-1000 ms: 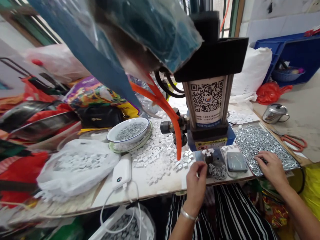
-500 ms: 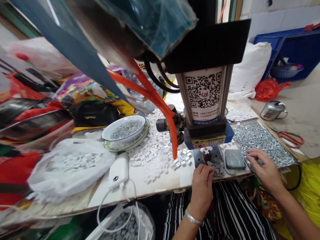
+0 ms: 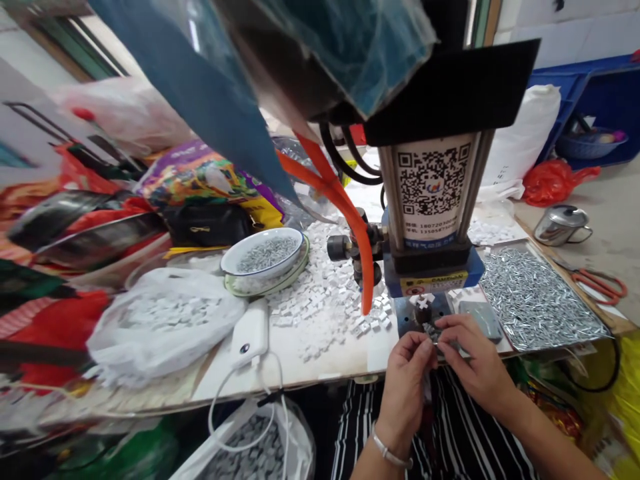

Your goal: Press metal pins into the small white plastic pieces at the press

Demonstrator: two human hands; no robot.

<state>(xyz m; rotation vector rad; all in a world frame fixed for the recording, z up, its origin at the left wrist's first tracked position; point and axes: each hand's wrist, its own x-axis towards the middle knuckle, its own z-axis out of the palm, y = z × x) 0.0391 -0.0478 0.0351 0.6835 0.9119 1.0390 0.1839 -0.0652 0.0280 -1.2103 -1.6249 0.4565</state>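
Note:
Side by side at the table's front edge, my hands work just below the head of a small pneumatic press (image 3: 435,267). The thumb and fingers of my left hand (image 3: 406,373) are pinched together; what they hold is hidden. My right hand (image 3: 475,360) has its fingers curled in towards the left fingertips, and I cannot make out what is in them. Small grey metal pieces (image 3: 431,331) lie by the fingertips at the press base. A few white plastic pieces (image 3: 423,301) sit under the press head. Partly behind my right hand is a grey block (image 3: 483,319).
A tray of metal pins (image 3: 545,297) lies to the right, with orange-handled scissors (image 3: 603,285) and a metal cup (image 3: 561,225) beyond. Left are scattered white pieces (image 3: 320,287), a bowl of pins (image 3: 265,250), a white power bank (image 3: 251,333) and a plastic bag (image 3: 165,333). An orange hose (image 3: 367,280) hangs down.
My right hand has moved left from the pin tray's edge to beside my left hand. My left hand stays pinched at the press base. The view has shifted slightly.

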